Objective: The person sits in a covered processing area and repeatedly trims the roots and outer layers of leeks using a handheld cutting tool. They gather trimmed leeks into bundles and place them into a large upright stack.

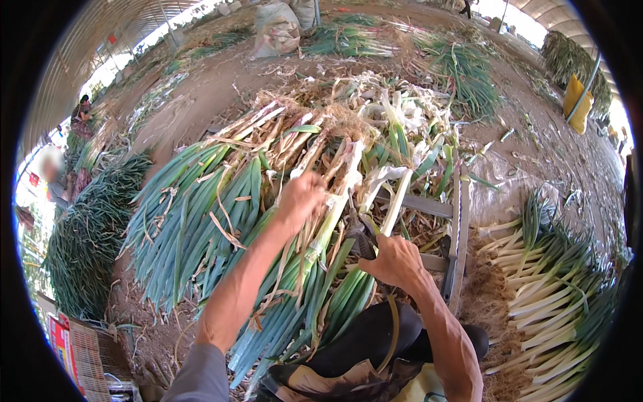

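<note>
A heap of leeks [201,221] with long green leaves and dry brown outer skins lies in front of me. Over its middle, my left hand [303,201] is at the dry stalks, with blurred, bent fingers; whether they pinch a skin is unclear. Just right of it a leek with a pale, partly bared stalk [331,218] slants toward me. My right hand [395,260] is closed around a dark blow gun [362,240], whose nozzle points forward near that stalk. From the tool a yellowish hose [393,328] runs down over my lap.
Cleaned white leeks [536,295] lie in a row with roots at the right. A metal frame [459,234] stands beside the heap. Peeled skins [402,100] pile up behind it. More green leeks [94,234] are stacked at the left, near another person [57,177]. A yellow sack [577,104] leans far right.
</note>
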Motion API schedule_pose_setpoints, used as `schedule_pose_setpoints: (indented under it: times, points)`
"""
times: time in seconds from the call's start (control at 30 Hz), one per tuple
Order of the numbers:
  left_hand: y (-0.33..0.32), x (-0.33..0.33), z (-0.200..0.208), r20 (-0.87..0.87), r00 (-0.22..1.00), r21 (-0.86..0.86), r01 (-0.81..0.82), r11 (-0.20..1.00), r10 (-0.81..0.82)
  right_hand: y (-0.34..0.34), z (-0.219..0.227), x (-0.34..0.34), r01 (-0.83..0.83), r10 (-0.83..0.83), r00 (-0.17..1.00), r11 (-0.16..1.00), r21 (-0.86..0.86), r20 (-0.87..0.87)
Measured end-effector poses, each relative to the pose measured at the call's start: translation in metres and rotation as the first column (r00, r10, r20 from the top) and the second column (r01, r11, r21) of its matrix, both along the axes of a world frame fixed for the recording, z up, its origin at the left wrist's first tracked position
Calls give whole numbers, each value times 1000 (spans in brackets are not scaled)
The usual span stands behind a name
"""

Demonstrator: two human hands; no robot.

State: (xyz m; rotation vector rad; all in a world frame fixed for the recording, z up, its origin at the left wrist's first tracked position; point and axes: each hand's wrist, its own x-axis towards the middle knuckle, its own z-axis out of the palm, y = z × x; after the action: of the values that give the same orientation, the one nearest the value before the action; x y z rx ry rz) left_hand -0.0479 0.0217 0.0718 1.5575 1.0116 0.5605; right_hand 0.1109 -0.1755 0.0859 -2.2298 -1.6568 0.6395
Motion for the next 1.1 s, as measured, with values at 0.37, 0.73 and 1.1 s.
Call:
schedule_pose_setpoints:
  times: [0.37, 0.73, 1.1]
  points:
    - [41, 7, 65, 358, 920, 28, -181, 983, 159, 50, -14, 17, 62, -65, 997, 996, 60, 47]
    - [-103, -59, -66, -770, 636, 461, 490, 740, 58, 47, 12, 29, 104, -99, 990, 994, 45, -100]
    - [-112, -56, -105, -461, 887, 487, 220, 845, 34, -76, 50, 4, -148, 108, 970, 973, -178, -217]
